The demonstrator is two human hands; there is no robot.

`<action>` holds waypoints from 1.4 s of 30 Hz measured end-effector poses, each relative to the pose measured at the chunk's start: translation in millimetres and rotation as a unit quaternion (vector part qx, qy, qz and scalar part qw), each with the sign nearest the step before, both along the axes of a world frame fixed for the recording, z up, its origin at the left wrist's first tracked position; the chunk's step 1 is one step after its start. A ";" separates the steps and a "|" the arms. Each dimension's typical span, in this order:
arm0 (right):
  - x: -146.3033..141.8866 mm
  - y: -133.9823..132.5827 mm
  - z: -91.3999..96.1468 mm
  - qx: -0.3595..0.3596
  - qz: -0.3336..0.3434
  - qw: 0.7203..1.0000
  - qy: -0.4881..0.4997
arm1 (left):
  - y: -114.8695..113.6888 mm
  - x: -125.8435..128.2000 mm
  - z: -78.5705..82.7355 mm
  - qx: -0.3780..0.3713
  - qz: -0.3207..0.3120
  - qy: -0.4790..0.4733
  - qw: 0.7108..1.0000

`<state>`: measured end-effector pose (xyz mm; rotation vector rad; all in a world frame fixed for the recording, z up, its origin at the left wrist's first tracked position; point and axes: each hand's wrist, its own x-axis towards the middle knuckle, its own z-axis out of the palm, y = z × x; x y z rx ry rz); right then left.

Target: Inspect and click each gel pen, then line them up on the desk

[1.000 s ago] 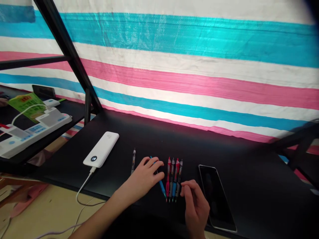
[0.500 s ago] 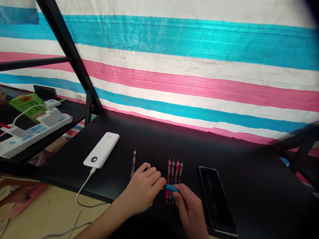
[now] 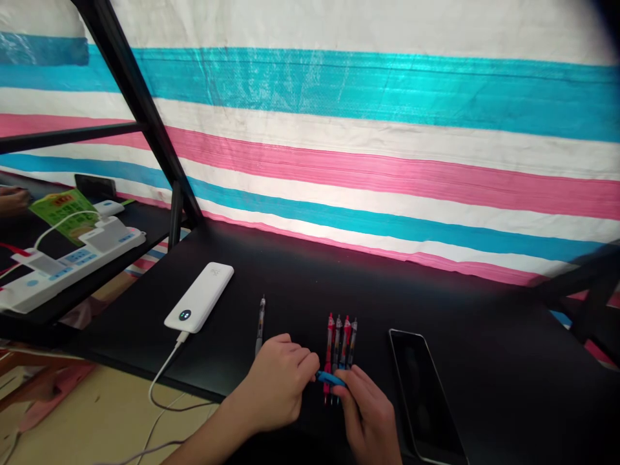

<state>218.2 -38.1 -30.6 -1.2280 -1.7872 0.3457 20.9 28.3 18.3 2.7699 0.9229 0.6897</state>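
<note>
Between my two hands lies a short stretch of a blue pen (image 3: 331, 379), slanted over the lower part of a row of pens. My left hand (image 3: 283, 381) is curled closed at its left end, hiding that end. Thumb and fingers of my right hand (image 3: 369, 410) pinch its right end. Just beyond my hands, several pens (image 3: 338, 332) with red and grey tops lie side by side on the black table (image 3: 290, 265). Another pen, clear and grey (image 3: 261, 320), rests alone beyond my left hand, its lower end close to my knuckles.
A white power bank (image 3: 201, 297) with a plugged-in cable (image 3: 165, 368) lies at left. On the right is a dark phone (image 3: 429, 394). A neighbouring table holds a power strip (image 3: 72, 265) and a green packet (image 3: 65, 213); another person's hand (image 3: 12, 200) shows there. Striped sheeting (image 3: 363, 161) hangs behind.
The view has tilted slightly up, so the table things sit lower in the picture. Both hands keep their hold on the blue pen, which has hardly shifted. Another person's hand shows more at far left.
</note>
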 end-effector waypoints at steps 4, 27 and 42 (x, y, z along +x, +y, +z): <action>-1.3 -1.5 -2.7 0.018 -0.013 1.000 -0.010 | 0.9 0.6 3.4 -0.033 0.001 0.016 0.999; 15.7 10.6 37.7 -0.077 0.032 0.990 -0.116 | 11.8 -2.8 5.4 0.005 -0.045 0.094 0.995; 14.8 20.0 67.6 -0.147 0.112 0.966 -0.179 | 9.0 1.7 10.7 0.122 -0.055 0.041 0.990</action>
